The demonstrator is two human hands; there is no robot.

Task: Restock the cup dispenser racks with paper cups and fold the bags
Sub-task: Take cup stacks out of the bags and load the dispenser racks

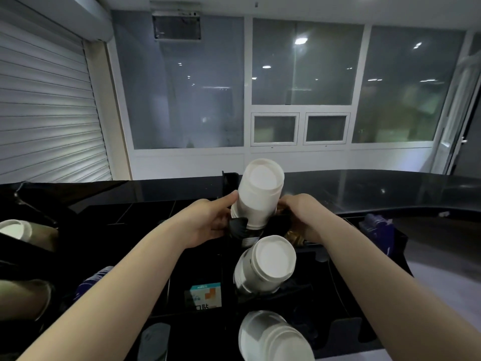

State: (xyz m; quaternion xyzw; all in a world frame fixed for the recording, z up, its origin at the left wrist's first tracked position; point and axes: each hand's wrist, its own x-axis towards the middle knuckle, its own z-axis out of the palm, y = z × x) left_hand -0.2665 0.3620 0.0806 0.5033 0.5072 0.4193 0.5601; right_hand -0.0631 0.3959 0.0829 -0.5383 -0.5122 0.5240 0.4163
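1. My left hand (212, 222) grips the lower left side of a white paper cup stack (256, 194), thumb lying up along its wall.
2. My right hand (303, 214) is at the stack's lower right; its fingers are hidden behind the cups, so I cannot tell how firmly it clasps.
3. The stack stands upside down, tilted slightly, its bottom end in the farthest slot of the black dispenser rack (346, 319).
4. A second stack (265, 264) sits in the middle slot, and a third stack (273, 337) in the nearest.
5. The rack rests on the dark glossy worktop (377, 188).
6. A small teal-and-orange box (205, 294) lies left of the second stack.
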